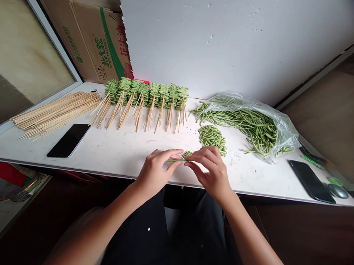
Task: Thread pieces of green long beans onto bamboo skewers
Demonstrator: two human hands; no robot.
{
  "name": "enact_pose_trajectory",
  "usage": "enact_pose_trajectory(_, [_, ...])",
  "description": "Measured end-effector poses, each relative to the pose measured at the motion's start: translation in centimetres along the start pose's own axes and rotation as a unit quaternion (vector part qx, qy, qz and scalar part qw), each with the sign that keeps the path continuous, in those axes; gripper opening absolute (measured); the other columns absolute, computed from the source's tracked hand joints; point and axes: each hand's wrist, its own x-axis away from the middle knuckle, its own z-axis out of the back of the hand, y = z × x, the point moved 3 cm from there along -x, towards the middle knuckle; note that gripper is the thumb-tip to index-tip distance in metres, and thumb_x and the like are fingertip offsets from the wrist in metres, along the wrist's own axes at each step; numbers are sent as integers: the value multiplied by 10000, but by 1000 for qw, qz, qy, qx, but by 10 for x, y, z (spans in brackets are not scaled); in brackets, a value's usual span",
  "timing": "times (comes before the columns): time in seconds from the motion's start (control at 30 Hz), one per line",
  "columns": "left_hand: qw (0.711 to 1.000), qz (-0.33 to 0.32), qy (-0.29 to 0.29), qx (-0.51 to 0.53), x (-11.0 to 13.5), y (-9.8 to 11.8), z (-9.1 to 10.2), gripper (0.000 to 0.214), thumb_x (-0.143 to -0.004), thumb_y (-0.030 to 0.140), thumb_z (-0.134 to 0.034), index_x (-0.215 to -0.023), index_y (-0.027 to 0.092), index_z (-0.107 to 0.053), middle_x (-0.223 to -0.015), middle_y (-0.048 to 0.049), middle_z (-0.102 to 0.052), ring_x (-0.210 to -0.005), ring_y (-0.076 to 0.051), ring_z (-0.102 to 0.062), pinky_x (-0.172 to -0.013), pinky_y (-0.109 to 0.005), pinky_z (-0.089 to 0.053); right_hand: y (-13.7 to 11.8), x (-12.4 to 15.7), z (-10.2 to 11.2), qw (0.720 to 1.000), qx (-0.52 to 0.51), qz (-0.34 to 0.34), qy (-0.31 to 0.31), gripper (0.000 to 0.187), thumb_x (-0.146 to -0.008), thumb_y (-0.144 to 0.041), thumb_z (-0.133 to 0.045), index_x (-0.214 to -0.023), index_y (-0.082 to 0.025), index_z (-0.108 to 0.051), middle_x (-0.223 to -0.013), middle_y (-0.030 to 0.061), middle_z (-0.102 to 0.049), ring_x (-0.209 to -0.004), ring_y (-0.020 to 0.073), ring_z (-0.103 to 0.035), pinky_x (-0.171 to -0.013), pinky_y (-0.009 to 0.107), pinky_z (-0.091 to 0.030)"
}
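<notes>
Near the front edge of the white table, my left hand (159, 167) pinches one end of a green bean (175, 160). The bean lies level between my hands, and the fingers of my right hand (209, 166) close on its other end. Just behind the fingertips, a few cut bean pieces (188, 153) show, partly hidden by my right hand. Beyond that hand lies a heap of short cut beans (212, 137). Farther right, long whole beans (249, 120) spill out of a clear plastic bag (285, 126).
Skewered bean pieces (155, 92) stand in a row at the back, sticks toward me. Loose bamboo skewers (59, 110) and a black phone (69, 140) lie left. Another phone (311, 181) and a round grey object (337, 191) sit right. A cardboard box (89, 41) stands behind.
</notes>
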Motion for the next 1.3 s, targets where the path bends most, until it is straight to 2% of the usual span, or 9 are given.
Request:
enact_pose_trajectory(0.17, [1000, 5, -2, 13, 0, 2, -1, 330, -924, 189, -780, -1243, 264, -744, -1005, -30, -835, -1011, -243, -773, -984, -405, -587, -9, -1, 2, 999, 28, 40, 12, 315, -908, -96, -750, -1150, -297, -751, -930, 48, -755, -941, 250, -603, -837, 448, -540])
enact_pose_trajectory(0.27, [1000, -6, -14, 20, -1, 3, -1, 186, -932, 209, -777, -1114, 249, -790, -993, -30, -835, -945, -229, -776, -921, -379, -579, -13, -1, 1, 999, 16, 30, 23, 281, -900, -66, -729, -1084, -277, -757, -907, 51, -754, -941, 257, -614, -817, 449, -535])
enact_pose_trajectory(0.37, [999, -18, -40, 31, -1, 6, -3, 64, -961, 224, -744, -964, 232, -808, -941, -23, -835, -843, -207, -769, -862, -363, -554, -16, 1, -1, 998, -19, 2, 64, 240, -900, -64, -702, -971, -281, -774, -827, 39, -739, -910, 260, -620, -786, 447, -530])
enact_pose_trajectory(0.6, [991, 37, -64, 108, 3, 11, -10, 206, -1000, 209, -671, -828, 213, -786, -836, -17, -818, -839, -211, -764, -905, -369, -521, -18, 11, -16, 971, -151, -108, 150, 127, -893, -155, -755, -834, -267, -764, -748, 39, -702, -927, 268, -597, -868, 472, -513])
enact_pose_trajectory(0.9, [975, 96, -116, 163, -2, 0, -12, 247, -983, 229, -681, -757, 201, -776, -810, -10, -813, -811, -201, -767, -863, -327, -545, -8, 23, -34, 939, -233, -200, 153, 105, -901, -259, -786, -798, -276, -778, -758, 51, -708, -947, 274, -582, -885, 468, -520])
enact_pose_trajectory(1.0, [984, 79, -111, 114, -3, -2, -8, 247, -1000, 229, -652, -789, 207, -780, -792, -1, -811, -775, -196, -757, -904, -361, -510, -6, 23, -36, 940, -229, -208, 140, 82, -909, -260, -782, -828, -276, -779, -783, 50, -727, -952, 274, -614, -882, 468, -542])
enact_pose_trajectory(1.07, [992, 62, -96, 60, -3, -3, -4, 245, -1011, 224, -627, -822, 215, -782, -781, 10, -808, -733, -185, -733, -914, -382, -478, -5, 20, -34, 960, -180, -180, 118, 65, -913, -218, -777, -906, -281, -792, -824, 47, -753, -974, 273, -631, -883, 463, -545])
enact_pose_trajectory(1.17, [992, 49, -113, 23, -4, -4, 0, 279, -1030, 219, -576, -820, 217, -760, -765, 18, -796, -690, -171, -684, -894, -384, -464, -6, 13, -24, 993, -50, -53, 97, 245, -888, -111, -782, -1058, -288, -789, -858, 30, -783, -1002, 268, -649, -880, 448, -533])
enact_pose_trajectory(1.3, [984, 56, -168, 27, -5, -4, 6, 261, -1050, 259, -554, -881, 235, -752, -772, 20, -786, -777, -187, -668, -870, -348, -481, -7, 8, -9, 989, 90, 100, 57, 391, -859, -53, -800, -1178, -272, -742, -895, 11, -811, -1039, 268, -698, -833, 416, -491])
